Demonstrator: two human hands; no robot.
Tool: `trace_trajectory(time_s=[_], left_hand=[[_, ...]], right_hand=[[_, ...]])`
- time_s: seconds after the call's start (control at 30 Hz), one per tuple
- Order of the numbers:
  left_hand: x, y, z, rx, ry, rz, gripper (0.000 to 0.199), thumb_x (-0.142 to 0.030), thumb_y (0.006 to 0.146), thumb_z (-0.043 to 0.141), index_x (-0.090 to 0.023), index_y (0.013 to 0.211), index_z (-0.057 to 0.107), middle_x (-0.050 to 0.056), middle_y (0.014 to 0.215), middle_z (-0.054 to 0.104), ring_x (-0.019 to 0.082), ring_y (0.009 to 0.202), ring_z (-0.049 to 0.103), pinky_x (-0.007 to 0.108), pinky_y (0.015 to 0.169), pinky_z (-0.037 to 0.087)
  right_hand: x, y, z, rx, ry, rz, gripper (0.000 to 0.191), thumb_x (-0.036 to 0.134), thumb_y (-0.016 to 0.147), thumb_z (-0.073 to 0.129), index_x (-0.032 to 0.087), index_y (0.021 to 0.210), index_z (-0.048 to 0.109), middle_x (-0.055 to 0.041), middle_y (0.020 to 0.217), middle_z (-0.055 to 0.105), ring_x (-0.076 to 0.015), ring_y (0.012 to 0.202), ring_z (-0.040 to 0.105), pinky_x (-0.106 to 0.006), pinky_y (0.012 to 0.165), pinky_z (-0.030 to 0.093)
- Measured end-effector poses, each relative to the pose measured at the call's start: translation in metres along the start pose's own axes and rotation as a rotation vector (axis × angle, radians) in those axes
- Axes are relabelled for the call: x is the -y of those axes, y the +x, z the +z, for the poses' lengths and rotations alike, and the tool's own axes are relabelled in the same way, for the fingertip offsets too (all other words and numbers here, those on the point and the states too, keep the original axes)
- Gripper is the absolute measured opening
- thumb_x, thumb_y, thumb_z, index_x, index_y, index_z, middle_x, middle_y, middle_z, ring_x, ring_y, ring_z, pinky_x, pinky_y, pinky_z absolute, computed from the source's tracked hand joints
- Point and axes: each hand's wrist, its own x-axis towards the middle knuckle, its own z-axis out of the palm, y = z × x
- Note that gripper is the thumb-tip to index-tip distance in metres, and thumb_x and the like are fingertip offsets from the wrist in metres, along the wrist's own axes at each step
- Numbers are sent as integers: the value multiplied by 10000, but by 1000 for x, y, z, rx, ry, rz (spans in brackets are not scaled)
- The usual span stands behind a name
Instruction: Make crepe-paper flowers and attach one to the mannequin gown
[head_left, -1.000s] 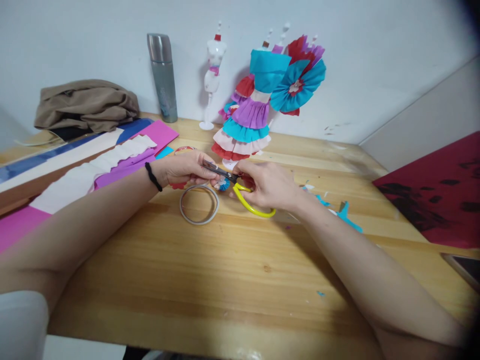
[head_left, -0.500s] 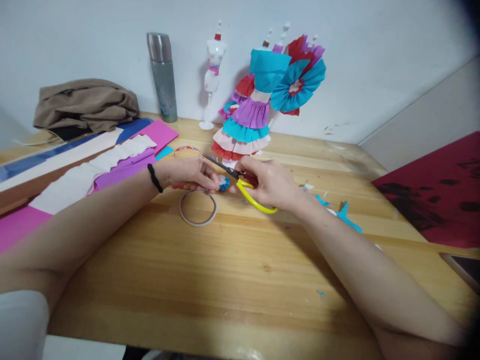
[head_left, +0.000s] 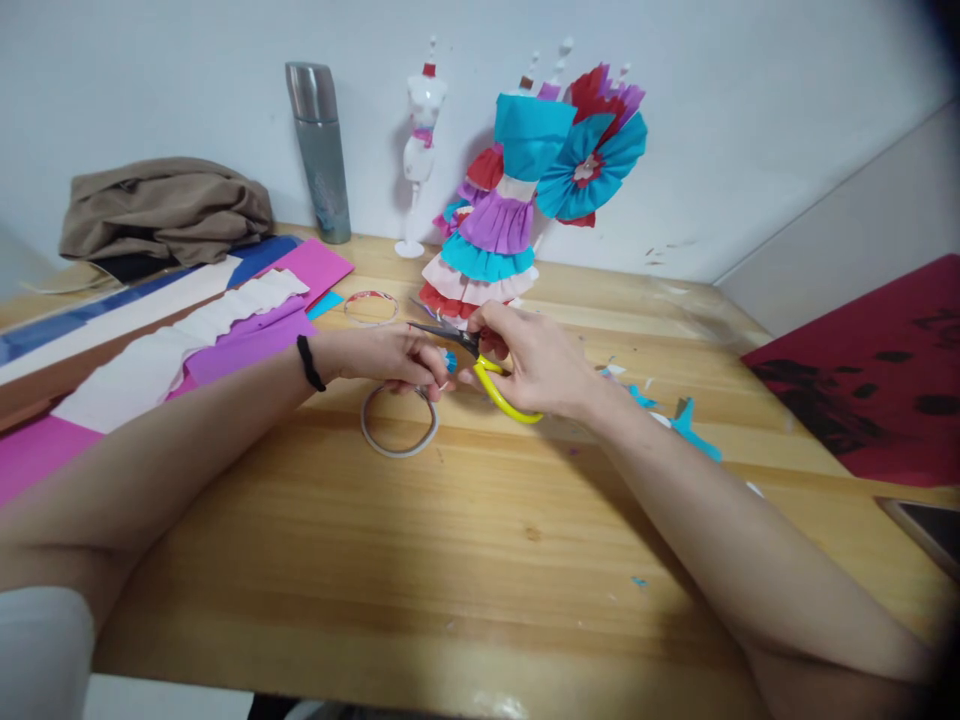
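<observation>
My left hand (head_left: 401,362), a dark band at its wrist, has its fingers pinched together on a small blue pleated paper rosette (head_left: 450,361). Most of that rosette is hidden behind the fingers, and a tiny pale bit shows at the fingertips. My right hand (head_left: 529,360) grips yellow-handled scissors (head_left: 504,393); their dark blades point left, above the left fingers. Just below my left hand lies a white-edged tape roll (head_left: 400,455), flat on the wooden table (head_left: 450,540). Behind it is a thinner reddish clear ring (head_left: 373,322).
Against the wall stand a grey flask (head_left: 322,170), a bare white mannequin (head_left: 425,110) and a mannequin in a ruffled paper dress (head_left: 506,225). Coloured paper sheets (head_left: 127,380) and brown cloth (head_left: 165,210) lie left. Blue scraps (head_left: 694,435) and a red panel (head_left: 885,370) are right.
My left hand has turned and shifted slightly right, covering more of the rosette. The scissors have moved a little left with my right hand. The view has shifted slightly.
</observation>
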Motion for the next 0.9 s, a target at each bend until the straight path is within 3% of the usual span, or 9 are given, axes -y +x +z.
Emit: trace_trajectory(time_s=[0.17, 0.33, 0.53, 0.7, 0.8, 0.9], left_hand=[[1, 1, 3, 25, 52, 34, 157, -219, 792, 648, -116, 854, 750, 67, 763, 741, 86, 482, 525, 188, 475, 423], [2, 1, 6, 11, 41, -13, 372, -232, 792, 668, -117, 1146, 682, 81, 792, 756, 104, 482, 548, 195, 453, 416], [1, 1, 9, -7, 17, 21, 168, -210, 766, 712, -86, 875, 740, 75, 753, 710, 82, 491, 541, 181, 462, 438], [-2, -1, 6, 19, -86, 78, 116, -212, 770, 743, -121, 842, 745, 7, 601, 634, 89, 472, 546, 164, 434, 413], [-2, -2, 4, 99, -99, 65, 111, -224, 760, 770, -117, 742, 749, 0, 536, 605, 81, 450, 513, 166, 437, 409], [-2, -3, 1, 195, -82, 10, 81, -196, 748, 769, -119, 768, 782, 17, 589, 663, 85, 488, 542, 169, 486, 455]], right_hand=[[7, 0, -4, 8, 23, 30, 294, 439, 795, 600, 200, 941, 511, -29, 728, 588, -178, 658, 490, -293, 621, 329], [16, 0, -8, 17, 38, 82, 316, 502, 810, 579, 220, 931, 503, -11, 686, 555, -173, 605, 482, -290, 589, 328], [13, -1, -8, -34, 179, 12, 338, 523, 789, 597, 228, 875, 456, 34, 623, 475, -134, 556, 399, -287, 578, 325], [17, -4, -11, 202, 363, -113, 288, 439, 778, 643, 205, 879, 509, 25, 693, 519, -117, 574, 406, -259, 554, 336], [28, -6, -10, 359, 309, -172, 187, 302, 779, 646, 197, 916, 576, 38, 671, 524, -115, 570, 424, -253, 563, 314], [38, -7, -8, 459, 212, -201, 195, 211, 778, 621, 200, 973, 624, 30, 662, 545, -125, 578, 457, -257, 551, 271]])
